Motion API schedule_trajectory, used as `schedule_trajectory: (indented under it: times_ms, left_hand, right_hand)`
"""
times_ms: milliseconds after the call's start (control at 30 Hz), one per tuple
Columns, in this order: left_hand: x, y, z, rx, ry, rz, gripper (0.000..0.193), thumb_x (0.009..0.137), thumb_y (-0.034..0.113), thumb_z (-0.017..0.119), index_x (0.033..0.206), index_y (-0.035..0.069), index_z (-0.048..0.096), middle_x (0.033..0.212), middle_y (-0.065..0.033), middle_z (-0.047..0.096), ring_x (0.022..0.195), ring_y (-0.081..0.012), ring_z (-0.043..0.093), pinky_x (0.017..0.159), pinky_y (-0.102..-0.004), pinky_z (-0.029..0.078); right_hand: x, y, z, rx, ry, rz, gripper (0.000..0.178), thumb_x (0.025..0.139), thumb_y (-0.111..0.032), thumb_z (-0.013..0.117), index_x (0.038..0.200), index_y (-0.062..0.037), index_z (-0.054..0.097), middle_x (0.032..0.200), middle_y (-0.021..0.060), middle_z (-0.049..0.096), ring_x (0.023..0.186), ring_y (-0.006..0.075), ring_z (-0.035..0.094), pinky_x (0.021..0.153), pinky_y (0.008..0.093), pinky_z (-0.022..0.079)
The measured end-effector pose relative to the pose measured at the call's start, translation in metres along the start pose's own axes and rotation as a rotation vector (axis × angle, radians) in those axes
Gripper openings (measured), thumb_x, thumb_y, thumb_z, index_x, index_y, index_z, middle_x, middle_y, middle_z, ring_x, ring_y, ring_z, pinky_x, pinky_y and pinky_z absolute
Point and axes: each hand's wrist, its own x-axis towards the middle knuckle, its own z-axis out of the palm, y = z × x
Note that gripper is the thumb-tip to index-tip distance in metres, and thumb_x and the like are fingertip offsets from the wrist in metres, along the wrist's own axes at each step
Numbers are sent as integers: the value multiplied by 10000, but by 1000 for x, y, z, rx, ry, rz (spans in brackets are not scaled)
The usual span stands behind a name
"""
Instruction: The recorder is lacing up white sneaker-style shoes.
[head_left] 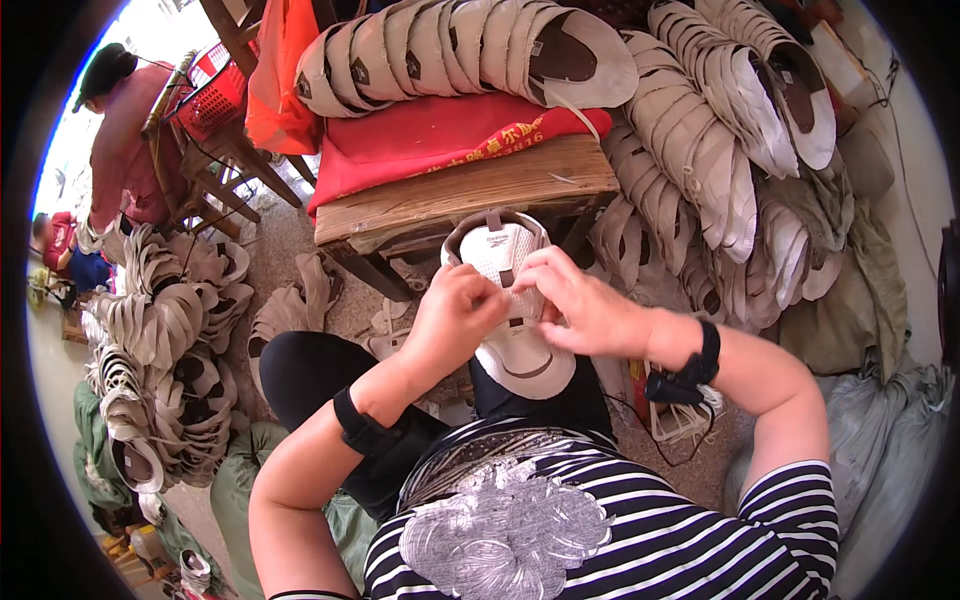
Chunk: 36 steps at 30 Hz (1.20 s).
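A pale beige shoe upper (528,362) rests across my lap against the edge of a wooden bench, its tongue at the far end and its rounded toe towards me. My left hand (465,312) is closed over the left side of its lacing area, fingertips pinched together; whatever is between them is too small to make out. From the right, my right hand (585,308) grips the upper's other side with bent fingers, thumb low and index finger near the middle opening. Both hands nearly meet over the middle of the upper.
On the wooden bench (400,212) lie a red cloth (380,150) and a nested row of shoe uppers (440,55). More stacked uppers (690,150) crowd the right; a heap of uppers (165,330) fills the left. Beyond, a person (135,150) sits near a red basket (212,105).
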Motion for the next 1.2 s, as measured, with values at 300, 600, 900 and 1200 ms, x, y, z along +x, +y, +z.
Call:
schedule_trajectory:
  times_ms: [300, 600, 900, 1200]
  left_hand:
    - [-3, 22, -15, -823, 35, -291, 146, 1009, 129, 548, 934, 10, 586, 846, 8, 597, 695, -69, 478, 625, -230, 411]
    - [-17, 21, 22, -20, 54, 27, 78, 901, 93, 655, 946, 32, 636, 840, -94, 578, 701, -228, 608, 643, -337, 497]
    - [-13, 16, 25, 100, 39, 117, 65, 844, 102, 689, 886, 65, 655, 834, -98, 579, 672, -286, 615, 614, -364, 504]
    - [-12, 18, 21, 73, 16, 99, 72, 847, 105, 683, 894, 56, 657, 832, -106, 584, 680, -291, 615, 620, -368, 502]
  right_hand:
    - [-33, -2, 32, 61, 254, 181, 469, 784, 46, 651, 1203, -49, 461, 989, 85, 552, 747, 158, 600, 671, 291, 493]
    - [-53, 4, 12, -312, 160, 171, 94, 810, -114, 651, 886, -65, 628, 891, 107, 581, 850, 297, 553, 791, 401, 441]
    - [-116, 90, -32, 807, 507, 990, 126, 904, -60, 550, 1008, -3, 594, 916, 153, 698, 822, 210, 692, 667, 320, 557]
    - [-316, 234, -126, 1318, 1648, 766, 287, 790, 121, 405, 1024, 45, 554, 819, 76, 559, 493, 123, 413, 401, 223, 332]
